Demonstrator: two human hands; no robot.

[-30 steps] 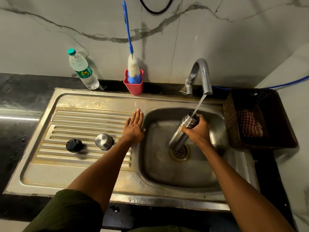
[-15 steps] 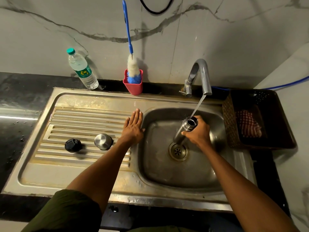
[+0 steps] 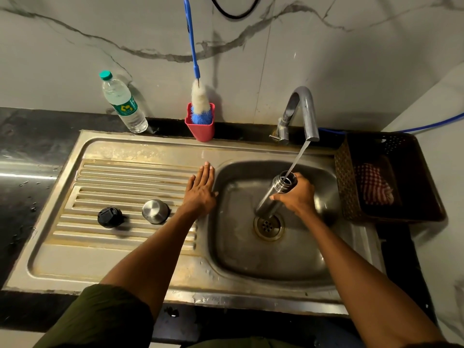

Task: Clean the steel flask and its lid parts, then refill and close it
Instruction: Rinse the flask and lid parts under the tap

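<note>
My right hand (image 3: 298, 194) grips the steel flask (image 3: 270, 199) around its upper body, tilted over the sink basin (image 3: 263, 262) above the drain. Water runs from the tap (image 3: 305, 109) into the flask's open threaded mouth. My left hand (image 3: 200, 192) rests flat with straight fingers on the sink's rim beside the basin, holding nothing. On the ribbed drainboard (image 3: 113, 179) lie the black inner stopper (image 3: 110, 217) and the steel cup lid (image 3: 155, 210), side by side and apart from both hands.
A plastic water bottle (image 3: 123, 104) stands at the back left by the wall. A red holder (image 3: 200, 126) with a blue-handled bottle brush (image 3: 199, 101) sits behind the sink. A brown basket (image 3: 391, 182) with a checked cloth (image 3: 374, 187) is right of the basin.
The flask's mouth has been turned up and brought under the stream, so water now goes into it. The left hand has stayed on the rim.
</note>
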